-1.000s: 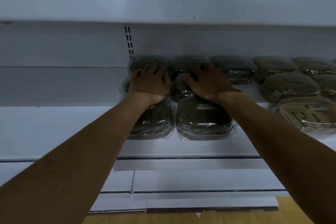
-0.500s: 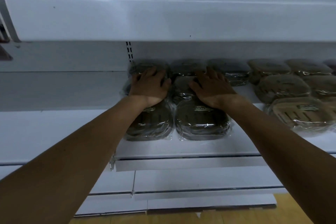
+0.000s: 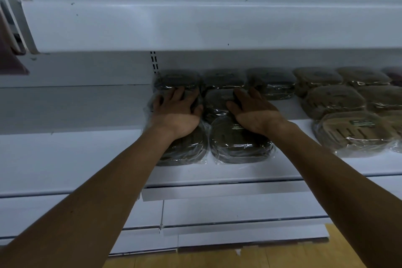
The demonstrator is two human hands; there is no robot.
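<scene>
Finding 1: The white shelf [image 3: 217, 172] carries wrapped dark dishes in columns running near to far. The front pair lies just behind its edge: the near left pack [image 3: 185, 152] and the near right pack [image 3: 239, 148], side by side and touching or nearly so.

Finding 2: The left grip [image 3: 176, 113] lies open, palm down, with the wrist over the far end of the near left pack. Its fingers are spread over the middle-row pack behind, which is mostly hidden. The right grip [image 3: 254, 113] is open and flat, holding nothing. Its heel is on the far end of the near right pack and its fingers point far.

Finding 3: The centre middle pack [image 3: 215, 102] sits between the two grips, next to both thumbs.

Finding 4: The work lies directly under and beyond each palm, so any push would run far, towards the back row [image 3: 221, 79]. Each grip serves its own column. The packs lie flat. Their long axis looks left to right, but the view is too foreshortened to be sure.

Finding 5: Tan packs [image 3: 332, 99] lie to the right, apart from both grips.
</scene>
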